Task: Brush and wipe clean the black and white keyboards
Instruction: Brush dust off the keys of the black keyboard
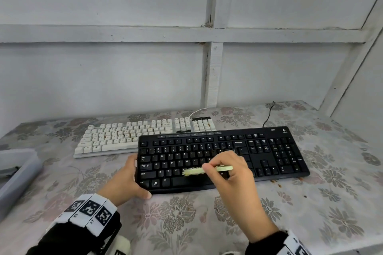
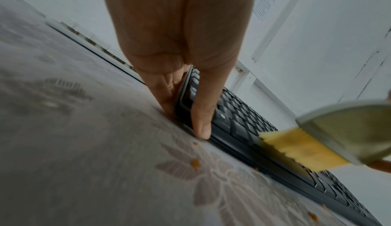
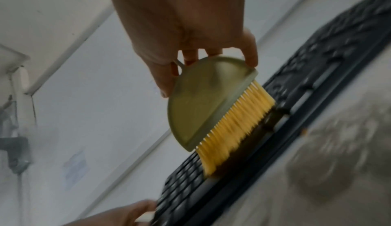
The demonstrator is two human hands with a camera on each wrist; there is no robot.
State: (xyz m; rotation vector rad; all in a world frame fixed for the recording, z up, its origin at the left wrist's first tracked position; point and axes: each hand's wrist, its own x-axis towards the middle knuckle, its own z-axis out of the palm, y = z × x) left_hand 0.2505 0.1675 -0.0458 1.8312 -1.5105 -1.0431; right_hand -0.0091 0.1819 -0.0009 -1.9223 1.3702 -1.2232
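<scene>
A black keyboard (image 1: 223, 155) lies on the flowered tablecloth, with a white keyboard (image 1: 132, 134) just behind it to the left. My left hand (image 1: 128, 176) grips the black keyboard's left end (image 2: 184, 99), thumb at the front corner and fingers along the side edge. My right hand (image 1: 230, 170) pinches a small half-round brush (image 3: 203, 102) with a pale green back and yellow bristles (image 3: 234, 126). The bristles touch the lower key rows near the space bar (image 1: 192, 172). The brush (image 2: 338, 136) also shows at the right edge of the left wrist view.
Orange crumbs (image 2: 195, 163) lie on the cloth in front of the black keyboard, and more sit near its right front edge (image 1: 277, 182). A grey tray (image 1: 18, 174) stands at the left. A white panelled wall (image 1: 186, 68) closes the back. Cables (image 1: 268, 114) run behind the keyboards.
</scene>
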